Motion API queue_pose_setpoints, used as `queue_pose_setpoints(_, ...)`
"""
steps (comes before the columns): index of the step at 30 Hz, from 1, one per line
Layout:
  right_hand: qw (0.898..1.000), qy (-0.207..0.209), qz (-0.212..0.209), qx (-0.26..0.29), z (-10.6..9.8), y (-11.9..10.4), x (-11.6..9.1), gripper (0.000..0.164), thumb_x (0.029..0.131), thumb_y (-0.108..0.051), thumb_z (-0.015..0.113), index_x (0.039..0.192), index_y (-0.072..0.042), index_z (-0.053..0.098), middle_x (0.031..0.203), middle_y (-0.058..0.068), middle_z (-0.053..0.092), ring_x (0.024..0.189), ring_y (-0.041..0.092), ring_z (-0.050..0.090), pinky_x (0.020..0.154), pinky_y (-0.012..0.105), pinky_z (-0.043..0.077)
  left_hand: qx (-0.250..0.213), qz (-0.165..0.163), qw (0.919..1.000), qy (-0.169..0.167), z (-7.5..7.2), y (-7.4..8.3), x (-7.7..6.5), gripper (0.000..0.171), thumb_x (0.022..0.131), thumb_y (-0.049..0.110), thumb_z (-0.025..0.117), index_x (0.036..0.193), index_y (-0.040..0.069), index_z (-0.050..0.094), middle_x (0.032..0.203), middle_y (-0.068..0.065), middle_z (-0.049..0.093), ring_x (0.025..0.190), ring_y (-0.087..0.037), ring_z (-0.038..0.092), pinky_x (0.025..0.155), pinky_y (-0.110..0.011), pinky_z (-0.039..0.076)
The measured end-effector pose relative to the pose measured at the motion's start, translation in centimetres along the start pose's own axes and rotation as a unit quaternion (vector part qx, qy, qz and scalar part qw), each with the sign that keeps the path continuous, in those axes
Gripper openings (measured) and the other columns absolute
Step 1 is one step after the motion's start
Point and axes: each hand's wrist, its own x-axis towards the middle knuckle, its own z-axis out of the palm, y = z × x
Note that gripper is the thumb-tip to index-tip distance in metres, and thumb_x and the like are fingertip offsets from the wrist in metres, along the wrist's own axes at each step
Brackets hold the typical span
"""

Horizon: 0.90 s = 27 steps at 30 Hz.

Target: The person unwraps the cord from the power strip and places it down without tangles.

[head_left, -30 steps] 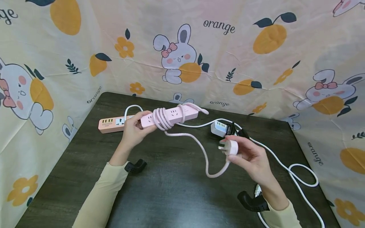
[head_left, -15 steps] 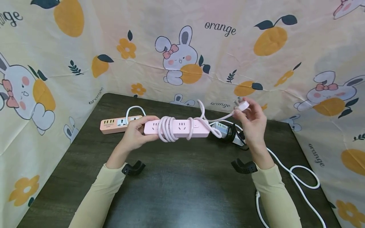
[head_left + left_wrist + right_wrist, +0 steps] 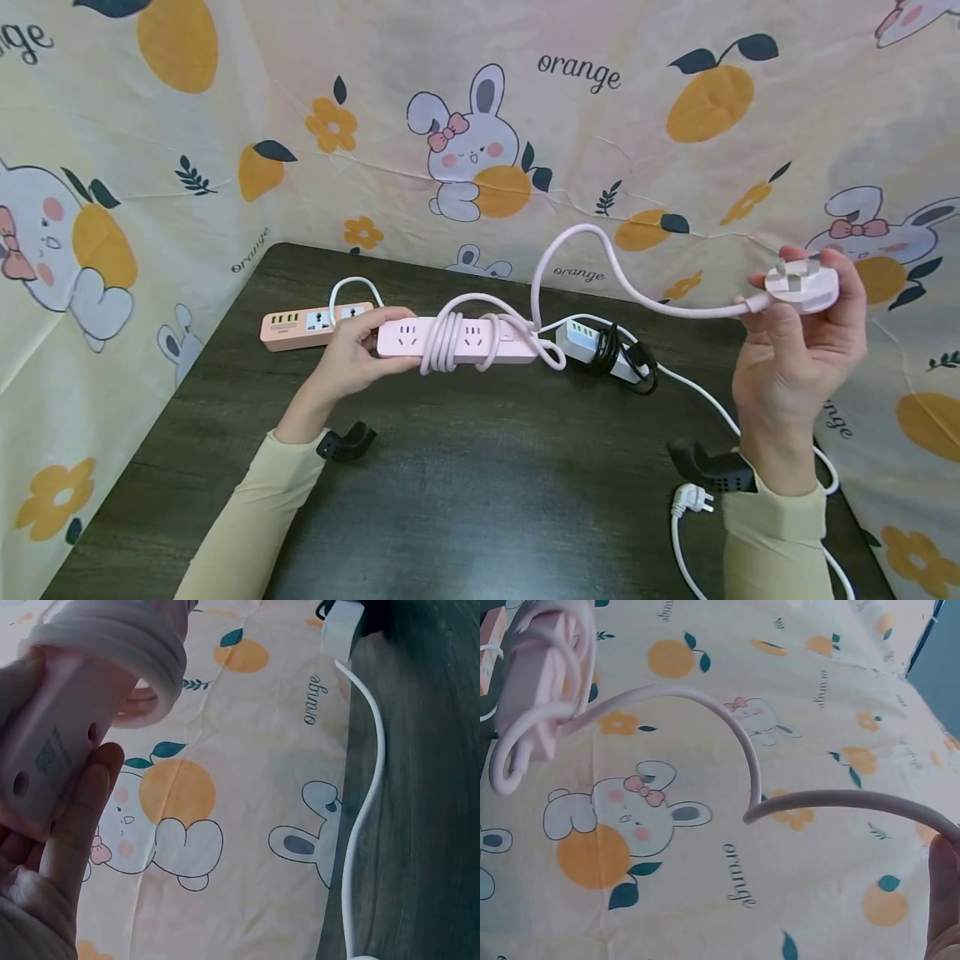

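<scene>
My left hand [image 3: 360,354] grips the left end of a pink power strip [image 3: 401,337], held up above the table with its sockets facing me. Several turns of the strip's pale pink cord [image 3: 444,340] wrap round its body. In the left wrist view the strip's underside [image 3: 56,750] shows, with fingers beneath it. Out to the right, my right hand [image 3: 802,358] holds the cord's plug [image 3: 802,286], prongs upward. A free length of cord arches between strip and plug. The right wrist view shows this cord [image 3: 840,798] running to my fingers at the edge; the plug is outside that view.
An orange-pink power strip [image 3: 296,330] lies at the table's back left. A white strip [image 3: 577,340] with a black cable bundle [image 3: 609,354] lies back right. A white cord runs down the right side; a white plug [image 3: 692,498] lies near my right wrist. Printed cloth hangs behind.
My right hand has carried the plug up and then far right, drawing out more of the cord. The pink strip has come down slightly and levelled in my left hand.
</scene>
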Motion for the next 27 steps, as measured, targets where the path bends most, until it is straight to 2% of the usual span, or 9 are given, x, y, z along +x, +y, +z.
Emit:
queue_pose_setpoints(5,0.995,-0.031,0.011,0.094,-0.5,-2.8,-0.7,0.048,0.072,0.026,0.061,0.112,0.018,0.035,0.105,0.035,0.05,0.079,0.043,0.061,0.065,0.04,0.055,0.03,-0.002,0.9992,0.026,-0.1,-0.2,0.1,0.049,0.059,-0.024,0.074,0.105,-0.015,0.06,0.092,-0.025,0.062,0.072,-0.004,0.058,0.059,-0.015,0.05)
queue_pose_setpoints(8,0.992,-0.046,0.028,0.112,-1.0,-4.3,-1.3,0.046,0.073,0.026,0.061,0.111,0.02,0.036,0.105,0.036,0.05,0.079,0.043,0.061,0.064,0.039,0.056,0.048,-0.002,0.9978,0.047,-0.1,0.5,0.3,0.046,0.06,-0.024,0.074,0.102,-0.016,0.06,0.089,-0.025,0.062,0.07,-0.002,0.055,0.057,-0.013,0.048)
queue_pose_setpoints(11,0.995,-0.066,0.043,0.066,-1.8,-5.0,-2.1,0.042,0.074,0.027,0.057,0.111,0.024,0.037,0.105,0.037,0.052,0.08,0.041,0.061,0.067,0.036,0.056,0.048,-0.006,0.9961,0.073,-0.2,1.2,0.5,0.042,0.061,-0.025,0.072,0.101,-0.017,0.06,0.089,-0.021,0.062,0.07,-0.002,0.054,0.056,-0.013,0.048)
queue_pose_setpoints(13,0.995,-0.077,0.055,0.012,-2.7,-5.2,-2.7,0.041,0.076,0.029,0.052,0.114,0.027,0.038,0.106,0.037,0.053,0.083,0.04,0.061,0.071,0.035,0.056,0.038,-0.007,0.9953,0.089,-0.4,1.1,0.5,0.042,0.061,-0.026,0.071,0.101,-0.018,0.059,0.09,-0.015,0.064,0.07,-0.002,0.055,0.057,-0.013,0.048)
queue_pose_setpoints(17,0.984,-0.101,0.111,-0.093,-5.3,-5.1,-3.8,0.043,0.078,0.032,0.044,0.121,0.029,0.037,0.11,0.034,0.056,0.088,0.036,0.063,0.076,0.034,0.054,0.003,-0.002,0.9926,0.122,-1.2,0.4,0.5,0.044,0.06,-0.029,0.069,0.101,-0.02,0.058,0.093,0.001,0.065,0.071,-0.004,0.057,0.059,-0.013,0.048)
queue_pose_setpoints(20,0.954,-0.115,0.181,-0.211,-7.5,-4.8,-4.9,0.044,0.081,0.03,0.043,0.124,0.024,0.041,0.111,0.023,0.061,0.091,0.026,0.066,0.076,0.028,0.053,-0.004,0.005,0.9903,0.139,-1.7,0.4,0.7,0.045,0.06,-0.029,0.069,0.102,-0.019,0.058,0.094,0.004,0.065,0.072,-0.006,0.056,0.059,-0.013,0.048)
queue_pose_setpoints(24,0.883,-0.114,0.29,-0.351,-11.4,-4.0,-6.7,0.041,0.087,0.018,0.049,0.127,0.007,0.049,0.108,0.005,0.064,0.09,0.012,0.066,0.07,0.022,0.054,0.003,0.01,0.9894,0.145,-2.3,0.9,0.9,0.043,0.061,-0.028,0.068,0.102,-0.018,0.058,0.094,0.004,0.065,0.075,-0.007,0.056,0.061,-0.013,0.048)
queue_pose_setpoints(26,0.851,-0.111,0.335,-0.39,-14.6,-3.4,-7.7,0.041,0.089,0.01,0.053,0.129,0.004,0.047,0.106,0.003,0.064,0.09,0.011,0.066,0.069,0.022,0.054,-0.003,0.011,0.9895,0.144,-2.4,1.2,1.0,0.042,0.062,-0.029,0.067,0.102,-0.019,0.058,0.095,0.003,0.065,0.076,-0.008,0.056,0.063,-0.014,0.048)
queue_pose_setpoints(27,0.84,-0.109,0.35,-0.399,-16.7,-3.0,-8.3,0.042,0.09,0.008,0.055,0.13,0.004,0.046,0.106,0.005,0.064,0.09,0.012,0.066,0.069,0.024,0.054,-0.009,0.011,0.9895,0.144,-2.4,1.3,1.1,0.042,0.062,-0.03,0.066,0.102,-0.02,0.057,0.094,0.003,0.065,0.076,-0.008,0.056,0.063,-0.014,0.049)
